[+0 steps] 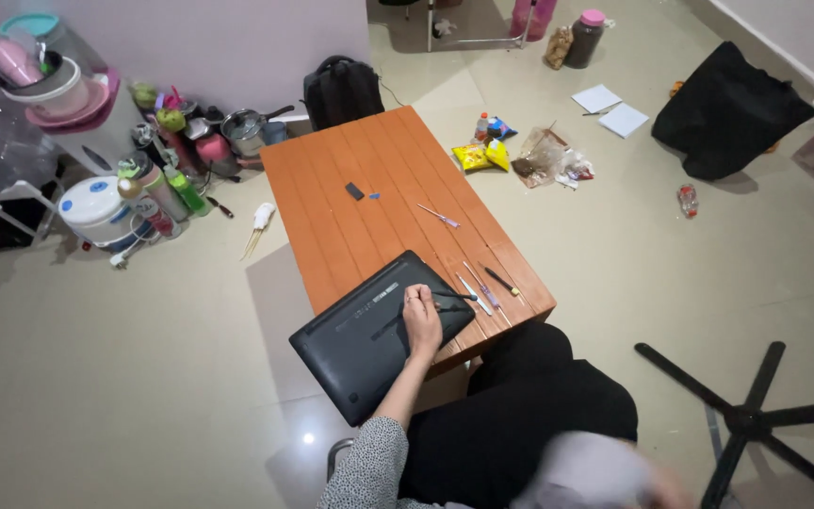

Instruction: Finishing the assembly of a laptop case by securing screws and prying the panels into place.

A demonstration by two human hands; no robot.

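- The left hand (422, 320) rests flat on the laptop (379, 332), fingers spread a little and gripping nothing; a ring shows on one finger.
- The right hand (657, 488) is a blur at the bottom edge — I cannot tell whether it is open or closed.
- The laptop lies upside down, its dark matte underside up, on the near corner of the desk (369, 160), partly overhanging the edge.
- Just right of the left hand lies a thin black tool (454, 295) at the laptop's edge, then a row of slim tools (487, 286) on the desk planks, close together.
- Further up the desk: another thin screwdriver (440, 217) on its own, then a small black block (355, 191) beside a tiny blue piece.
- The desk is low, orange-brown, made of lengthwise slats — it stands on a pale, glossy tiled floor.
- Right of the person, the black star base of a chair (751, 419) lies on the floor.
- Beyond the desk: snack packets (480, 155), a crumpled clear bag (548, 155), white papers (611, 108) and a black cloth bag (727, 108).
- A black backpack (341, 90) leans at the wall; to the left, bottles, pots and a white cooker (96, 212) are crowded together.
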